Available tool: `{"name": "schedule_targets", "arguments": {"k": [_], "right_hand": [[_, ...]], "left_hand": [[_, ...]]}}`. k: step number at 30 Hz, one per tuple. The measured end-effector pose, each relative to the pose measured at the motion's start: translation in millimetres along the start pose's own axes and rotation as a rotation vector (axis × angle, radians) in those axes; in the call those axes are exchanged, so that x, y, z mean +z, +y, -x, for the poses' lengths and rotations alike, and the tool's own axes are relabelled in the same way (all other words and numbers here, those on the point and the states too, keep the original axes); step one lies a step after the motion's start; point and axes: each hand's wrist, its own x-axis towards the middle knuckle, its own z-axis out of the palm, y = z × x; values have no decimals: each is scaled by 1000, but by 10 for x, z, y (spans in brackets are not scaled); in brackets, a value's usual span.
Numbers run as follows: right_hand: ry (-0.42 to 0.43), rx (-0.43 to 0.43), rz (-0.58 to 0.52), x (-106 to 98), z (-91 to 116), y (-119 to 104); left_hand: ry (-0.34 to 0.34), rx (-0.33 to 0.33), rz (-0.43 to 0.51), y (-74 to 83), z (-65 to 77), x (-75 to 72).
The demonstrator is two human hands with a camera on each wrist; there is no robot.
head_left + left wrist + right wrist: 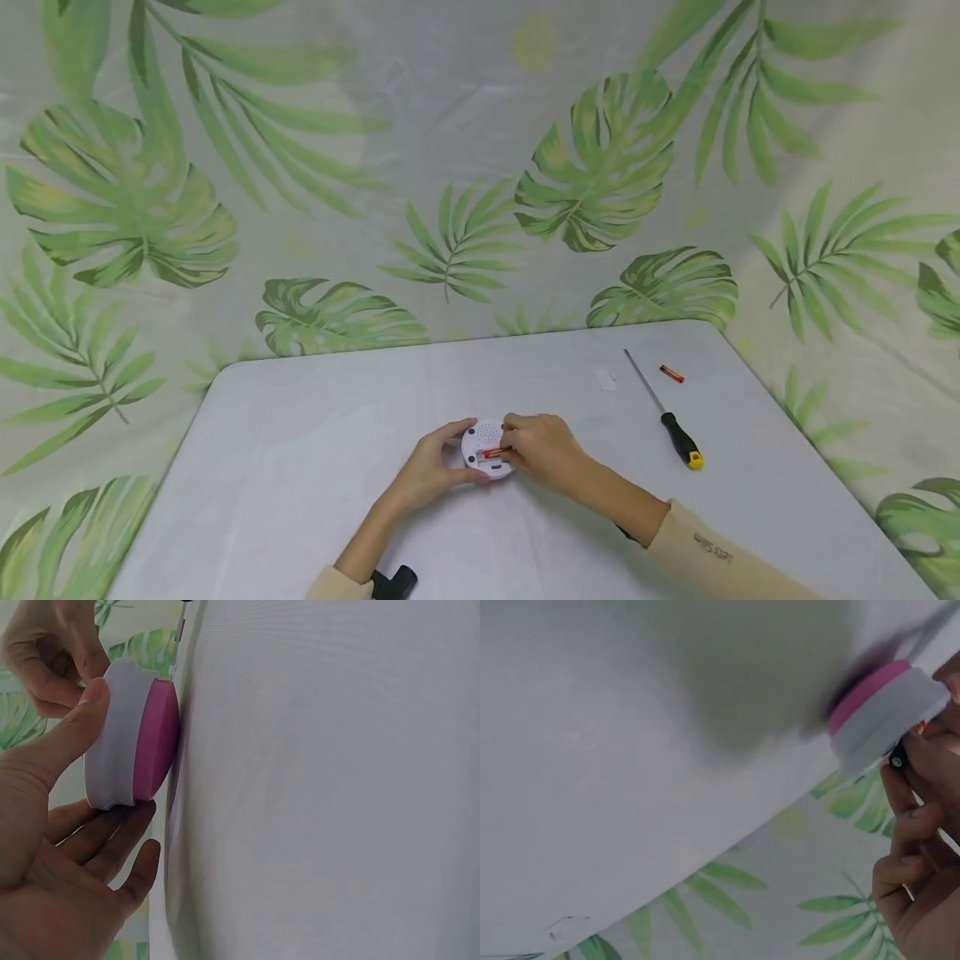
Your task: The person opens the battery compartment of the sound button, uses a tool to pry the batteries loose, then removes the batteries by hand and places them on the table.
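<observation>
A round white device [487,432] with a pink face lies pink side down on the table, its back with a dotted grille and battery slot turned up. My left hand [430,468] grips it by the rim, thumb at the near edge and fingers around the far side. In the left wrist view the pink part [157,739] sits against the white cloth. My right hand [549,450] pinches a red and black AAA battery [492,453] at the slot. The battery's dark end [898,756] shows between thumb and finger in the right wrist view.
A black and yellow screwdriver [681,440] lies to the right, its shaft pointing away. Beyond it is another red and black battery [672,374]. A small white piece [606,380] rests left of the shaft. Behind the white table [322,417] hangs a leaf-patterned cloth [450,167].
</observation>
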Motion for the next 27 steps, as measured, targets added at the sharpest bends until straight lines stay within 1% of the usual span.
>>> {"name": "schedule_targets", "arguments": {"k": [3,5,8,11,14,18,20,22,24,27], "right_hand": [[-4,47,-48,-78,33,97],[6,92,-75,-139,75,210],[22,201,-77,-247,161,458],[38,348,-59,-368,279,819],[67,504,-29,-487,431,1268],[102,706,-9,-597,694,1875],[93,806,-15,-617,842,2132],[72,890,-28,-609,991,2350],[41,959,-41,-587,1119,2517],[-9,1010,-55,-548,1258,2651]], "left_hand": [[14,4,-13,-3,-11,7],[24,2,-16,-7,-19,10],[31,-7,-19,-11,-33,8],[32,-17,-25,-16,-45,3],[33,-12,-26,-22,-52,-4],[33,-20,-21,-34,-44,-7],[30,-35,-17,-42,-31,-7],[23,-44,-13,-48,-16,-6],[14,-47,-1,-53,-4,-3],[3,-47,17,-48,4,8]]}}
